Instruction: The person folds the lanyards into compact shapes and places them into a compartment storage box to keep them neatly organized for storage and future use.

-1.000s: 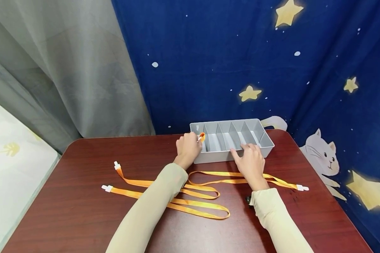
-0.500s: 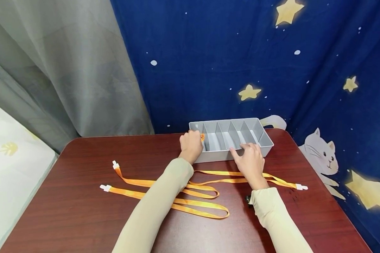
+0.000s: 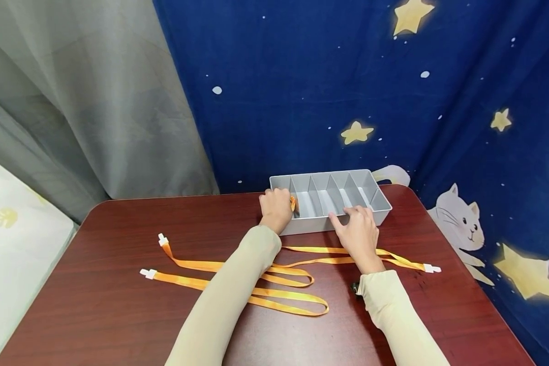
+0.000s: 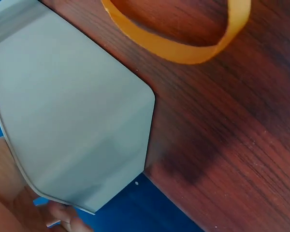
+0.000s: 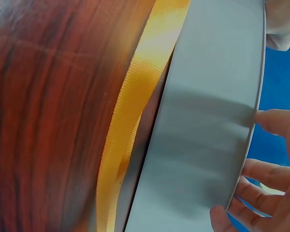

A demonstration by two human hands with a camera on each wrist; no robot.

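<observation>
My left hand (image 3: 275, 207) is at the left end compartment of a grey divided box (image 3: 336, 224), fingers bent down past the rim. Beside it in that compartment shows a bit of orange lanyard (image 3: 294, 204); whether the fingers still hold it is hidden. In the left wrist view, part of the left hand (image 4: 12, 193) shows beyond the box's rim. My right hand (image 3: 359, 233) rests on the front rim, thumb and fingers spread. The right wrist view shows these fingertips (image 5: 262, 171) touching the rim, with one fingertip in front of the wall.
Two orange lanyards with white clips lie left, one upper (image 3: 192, 264) and one lower (image 3: 183, 278), passing under my left sleeve. Another lanyard (image 3: 320, 249) lies in front of the box, under my right wrist. Behind the brown table (image 3: 119, 229) hangs a blue curtain (image 3: 279, 101).
My left hand has lowered into the left end compartment with the coiled lanyard, whose white clip has gone out of sight behind the hand. The right hand has kept its place on the rim.
</observation>
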